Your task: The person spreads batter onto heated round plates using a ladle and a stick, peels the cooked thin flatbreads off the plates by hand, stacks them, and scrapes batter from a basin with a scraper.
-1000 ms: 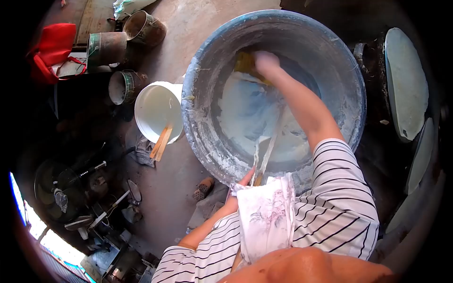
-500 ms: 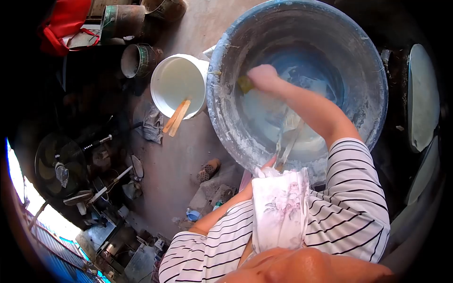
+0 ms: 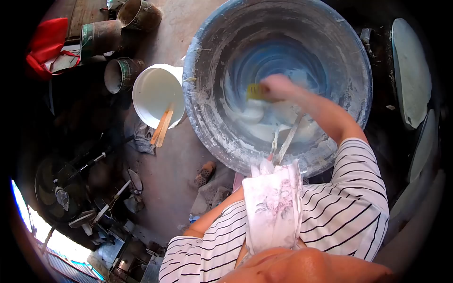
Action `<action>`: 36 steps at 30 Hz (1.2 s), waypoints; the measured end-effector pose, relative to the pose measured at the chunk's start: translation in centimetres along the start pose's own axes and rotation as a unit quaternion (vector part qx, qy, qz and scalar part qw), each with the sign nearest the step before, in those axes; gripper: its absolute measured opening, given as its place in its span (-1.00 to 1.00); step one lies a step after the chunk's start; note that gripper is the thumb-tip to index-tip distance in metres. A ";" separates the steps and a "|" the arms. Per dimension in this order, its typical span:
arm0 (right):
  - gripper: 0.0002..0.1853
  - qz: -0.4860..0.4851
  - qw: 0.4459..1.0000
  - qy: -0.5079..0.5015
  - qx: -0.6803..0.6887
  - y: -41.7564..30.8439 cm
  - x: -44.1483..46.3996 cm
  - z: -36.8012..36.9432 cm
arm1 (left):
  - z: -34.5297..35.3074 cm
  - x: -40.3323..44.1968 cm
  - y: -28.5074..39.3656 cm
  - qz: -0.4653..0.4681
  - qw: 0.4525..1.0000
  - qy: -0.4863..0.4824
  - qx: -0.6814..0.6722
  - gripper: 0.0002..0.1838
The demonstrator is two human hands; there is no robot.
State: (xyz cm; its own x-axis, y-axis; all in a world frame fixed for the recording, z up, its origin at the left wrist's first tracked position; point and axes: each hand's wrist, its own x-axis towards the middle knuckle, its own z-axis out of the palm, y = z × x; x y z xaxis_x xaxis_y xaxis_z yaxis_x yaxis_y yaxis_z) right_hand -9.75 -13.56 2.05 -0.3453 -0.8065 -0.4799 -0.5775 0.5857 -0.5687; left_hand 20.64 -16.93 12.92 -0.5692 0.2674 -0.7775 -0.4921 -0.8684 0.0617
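My right hand (image 3: pixel 279 87) reaches down into a large blue tub (image 3: pixel 188 70) and grips a flat yellow scraper (image 3: pixel 255 92). The scraper is at the whitish wet material (image 3: pixel 252 112) in the bottom of the tub. My left hand (image 3: pixel 270 157) is at the tub's near rim, mostly hidden behind the face mask (image 3: pixel 273 203); only a bit of finger shows. Beside it, a white-coated stick (image 3: pixel 289 140) leans into the tub next to a thinner coated strip (image 3: pixel 275 140). Whether the left fingers hold either is hidden.
Left of the tub stands a white bucket (image 3: pixel 146 78) of pale liquid, with two wooden sticks (image 3: pixel 163 127) leaning in it. Several stained buckets (image 3: pixel 120 75) lie or stand beyond. A black fan (image 3: pixel 59 188) is at the left, and pale rounded slabs (image 3: pixel 411 73) are at the right.
My right hand has moved the scraper from the tub's left side toward the middle and slightly nearer me. The view has shifted, so the tub appears further left. My left hand stays near the rim.
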 end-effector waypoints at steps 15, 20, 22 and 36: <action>-0.74 0.062 0.988 0.042 0.136 3.0 -10.5 6.8 | 1.7 -2.1 3.3 0.195 0.935 0.169 0.244 -0.16; -0.86 0.306 0.932 0.093 -0.171 10.1 -11.2 -8.5 | 3.9 -3.3 4.6 0.165 0.929 0.189 0.272 -0.17; -0.81 0.362 0.915 -0.027 -0.174 10.1 -12.3 -9.6 | 5.0 -3.8 5.0 0.142 0.943 0.206 0.218 -0.16; -0.70 0.317 0.753 0.020 0.576 -2.8 -10.5 17.7 | 5.4 -3.4 5.4 0.197 0.955 0.153 0.162 -0.22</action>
State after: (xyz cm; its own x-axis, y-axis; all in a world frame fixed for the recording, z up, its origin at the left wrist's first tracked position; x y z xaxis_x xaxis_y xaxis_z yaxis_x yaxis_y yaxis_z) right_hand 8.53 -5.30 -3.12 -0.3167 -0.3231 -0.8918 0.7295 0.5179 -0.4468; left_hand 16.40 -20.26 19.24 -0.5571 -0.2317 -0.7974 -0.4854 -0.6883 0.5391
